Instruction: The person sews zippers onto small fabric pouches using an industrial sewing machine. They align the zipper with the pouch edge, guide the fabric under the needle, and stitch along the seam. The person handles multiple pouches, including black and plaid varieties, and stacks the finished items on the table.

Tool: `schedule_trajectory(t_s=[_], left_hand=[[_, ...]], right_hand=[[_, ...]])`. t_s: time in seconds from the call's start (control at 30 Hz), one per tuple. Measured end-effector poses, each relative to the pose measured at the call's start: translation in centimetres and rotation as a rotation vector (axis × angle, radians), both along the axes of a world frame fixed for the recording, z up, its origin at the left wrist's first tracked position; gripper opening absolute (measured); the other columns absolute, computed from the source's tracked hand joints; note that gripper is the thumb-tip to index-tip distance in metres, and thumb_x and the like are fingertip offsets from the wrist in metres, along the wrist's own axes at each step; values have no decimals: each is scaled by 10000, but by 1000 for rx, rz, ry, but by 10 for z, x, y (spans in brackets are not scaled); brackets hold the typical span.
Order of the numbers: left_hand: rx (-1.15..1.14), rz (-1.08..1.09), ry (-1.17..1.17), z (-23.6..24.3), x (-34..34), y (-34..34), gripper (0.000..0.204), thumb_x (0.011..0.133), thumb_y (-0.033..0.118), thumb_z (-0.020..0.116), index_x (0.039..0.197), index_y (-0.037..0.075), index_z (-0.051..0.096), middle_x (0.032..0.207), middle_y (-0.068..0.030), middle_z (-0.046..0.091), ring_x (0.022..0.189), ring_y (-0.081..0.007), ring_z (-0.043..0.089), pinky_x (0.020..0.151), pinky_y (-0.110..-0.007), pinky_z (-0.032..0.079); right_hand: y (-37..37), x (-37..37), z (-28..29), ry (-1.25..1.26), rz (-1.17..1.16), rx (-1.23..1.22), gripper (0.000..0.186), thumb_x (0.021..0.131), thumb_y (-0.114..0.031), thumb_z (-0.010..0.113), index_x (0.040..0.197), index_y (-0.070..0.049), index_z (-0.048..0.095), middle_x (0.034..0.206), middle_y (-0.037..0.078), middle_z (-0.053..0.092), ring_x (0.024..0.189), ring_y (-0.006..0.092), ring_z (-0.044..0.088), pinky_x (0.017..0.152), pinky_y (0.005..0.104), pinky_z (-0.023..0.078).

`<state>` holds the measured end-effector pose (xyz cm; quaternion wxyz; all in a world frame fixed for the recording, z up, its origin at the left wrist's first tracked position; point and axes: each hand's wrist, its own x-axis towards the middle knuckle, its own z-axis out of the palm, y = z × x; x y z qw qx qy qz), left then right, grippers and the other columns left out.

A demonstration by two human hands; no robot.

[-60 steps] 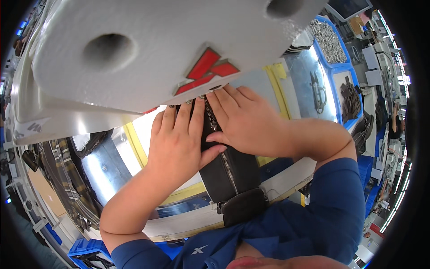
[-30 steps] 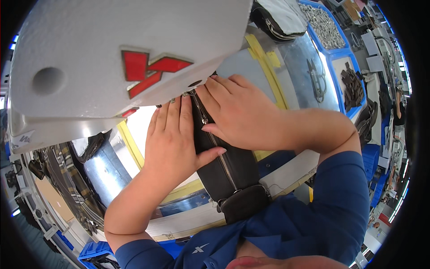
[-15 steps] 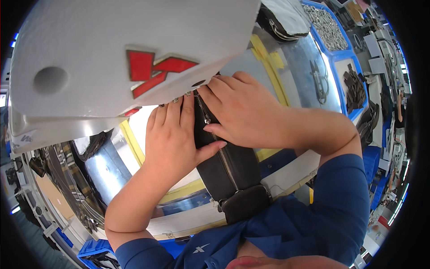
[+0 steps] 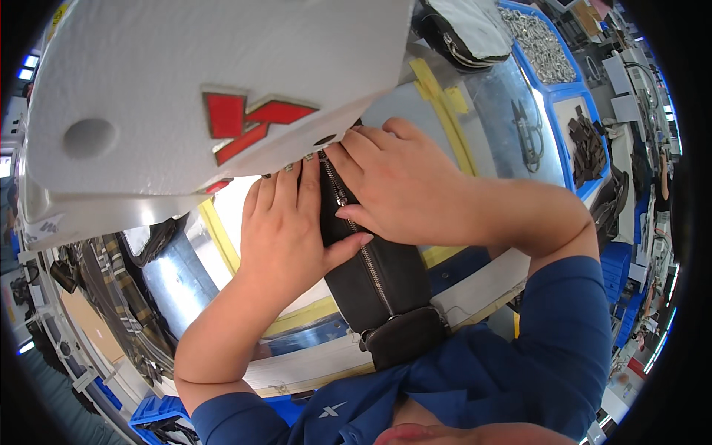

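A black zippered bag (image 4: pixel 378 278) runs lengthwise from under the white machine head (image 4: pixel 163 67) toward my body, with a small black pouch (image 4: pixel 408 335) at its near end. Its metal zipper (image 4: pixel 377 278) faces up. My left hand (image 4: pixel 285 215) lies along the bag's left side, fingers stretched forward, thumb out across it near the zipper. On the other side, my right hand (image 4: pixel 404 185) rests over the bag with fingers extended and thumb beside the zipper pull (image 4: pixel 342 200). Both hands are open and press down; the right fingertips are partly hidden by the machine.
Scissors (image 4: pixel 528 137) lie on the right of the table. Beyond them stand blue trays with metal hardware (image 4: pixel 541 48) and dark brown pieces (image 4: pixel 587 152). A black-and-silver bag (image 4: pixel 463 41) sits at the far right; plaid fabric (image 4: pixel 126 297) hangs at the left.
The machine head appears slightly farther left in the view. My hands and the bag stay nearly in place.
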<state>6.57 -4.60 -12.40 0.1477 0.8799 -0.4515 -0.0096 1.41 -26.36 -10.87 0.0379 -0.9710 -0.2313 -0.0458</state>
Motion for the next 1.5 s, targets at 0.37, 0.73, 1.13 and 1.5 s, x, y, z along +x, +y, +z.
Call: schedule_trajectory(t_s=[0.37, 0.73, 1.13, 1.5], left_hand=[[84, 28, 49, 1, -4, 3, 1171, 723, 540, 871, 1605, -53, 380, 1561, -328, 476, 1441, -503, 480, 1223, -575, 349], [108, 6, 0, 7, -4, 0, 1278, 695, 679, 869, 1593, -85, 376, 1575, -330, 469, 1463, -497, 459, 1228, -562, 344], [-140, -73, -72, 3, -7, 10, 1142, 756, 715, 819, 1496, -95, 503, 1415, -300, 609, 1307, -467, 588, 1146, -531, 430], [-928, -270, 511, 24, -27, 21, 951, 889, -42, 789, 1624, -27, 186, 1386, -277, 600, 1232, -310, 680, 962, -360, 574]], right_hand=[[9, -12, -6, -46, 249, 154, 153, 747, -224, 720, 742, -71, 711, 818, 59, 618, 811, 242, 590, 781, 385, 457], [-105, 21, 38, -230, -516, 3, 178, 773, -69, 779, 948, -40, 790, 1114, 179, 742, 1036, 355, 728, 874, 444, 602], [-96, 13, 86, -42, -598, 635, 155, 901, -49, 711, 1053, -20, 722, 895, 172, 752, 801, 315, 742, 722, 382, 584], [-16, -31, 76, -232, 106, 700, 235, 772, 6, 806, 989, -75, 767, 972, 85, 701, 838, 293, 675, 730, 379, 535]])
